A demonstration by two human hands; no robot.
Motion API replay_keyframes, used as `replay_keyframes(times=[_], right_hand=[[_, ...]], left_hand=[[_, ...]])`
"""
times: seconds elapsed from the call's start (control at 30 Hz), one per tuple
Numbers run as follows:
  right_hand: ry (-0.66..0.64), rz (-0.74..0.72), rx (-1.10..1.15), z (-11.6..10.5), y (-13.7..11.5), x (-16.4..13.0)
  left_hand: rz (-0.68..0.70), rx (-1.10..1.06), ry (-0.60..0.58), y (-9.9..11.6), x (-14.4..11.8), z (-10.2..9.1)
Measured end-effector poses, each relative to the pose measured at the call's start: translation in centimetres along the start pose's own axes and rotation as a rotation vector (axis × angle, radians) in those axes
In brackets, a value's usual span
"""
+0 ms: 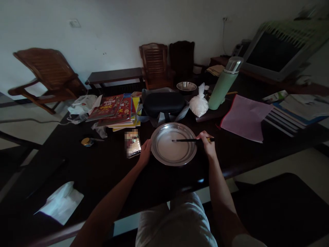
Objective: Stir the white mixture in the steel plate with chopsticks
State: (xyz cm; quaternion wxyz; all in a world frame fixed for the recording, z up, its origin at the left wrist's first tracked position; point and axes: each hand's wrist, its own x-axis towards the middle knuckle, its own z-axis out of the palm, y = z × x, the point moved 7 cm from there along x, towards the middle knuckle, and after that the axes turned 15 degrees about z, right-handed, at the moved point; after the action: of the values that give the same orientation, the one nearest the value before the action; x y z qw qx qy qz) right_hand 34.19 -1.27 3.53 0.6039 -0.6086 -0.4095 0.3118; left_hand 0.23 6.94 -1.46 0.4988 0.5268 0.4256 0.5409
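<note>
A shallow metal basin (157, 153) stands on the dark table, with cloudy whitish liquid in it. My left hand (145, 153) is at the basin's left side, its fingers gripping the rim. In my right hand (207, 142), just past the right rim, are black chopsticks (189, 140) with gold-coloured ends. They reach nearly level over the basin, and their pale tips are at the liquid near the middle. Whether the tips are under the surface is hard to tell. A lit phone (133, 145) lies beside my left hand.
Behind the basin are a black case (164, 103), a tied bag of white powder (199, 104), a tall green thermos (223, 85) and a smaller metal bowl (186, 85). Books (110, 108) lie left, a pink folder (245, 118) right. A small jar (86, 141) and tissue (63, 202) lie left.
</note>
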Motion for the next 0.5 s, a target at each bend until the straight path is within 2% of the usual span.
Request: replay_keyframes(times=[0.17, 0.33, 0.43, 0.5], right_hand=[[-0.072, 0.029, 0.017, 0.28, -0.04, 0.25], [0.018, 0.027, 0.030, -0.54, -0.06, 0.27], [-0.031, 0.068, 0.056, -0.26, 0.28, 0.24], [-0.057, 0.043, 0.017, 0.04, 0.11, 0.18]], left_hand=[[-0.020, -0.010, 0.000, -0.24, -0.11, 0.08], [-0.011, -0.019, 0.002, 0.01, -0.19, 0.19], [-0.016, -0.029, -0.005, -0.05, -0.19, 0.28], [-0.001, -0.039, 0.001, 0.00, -0.16, 0.29]])
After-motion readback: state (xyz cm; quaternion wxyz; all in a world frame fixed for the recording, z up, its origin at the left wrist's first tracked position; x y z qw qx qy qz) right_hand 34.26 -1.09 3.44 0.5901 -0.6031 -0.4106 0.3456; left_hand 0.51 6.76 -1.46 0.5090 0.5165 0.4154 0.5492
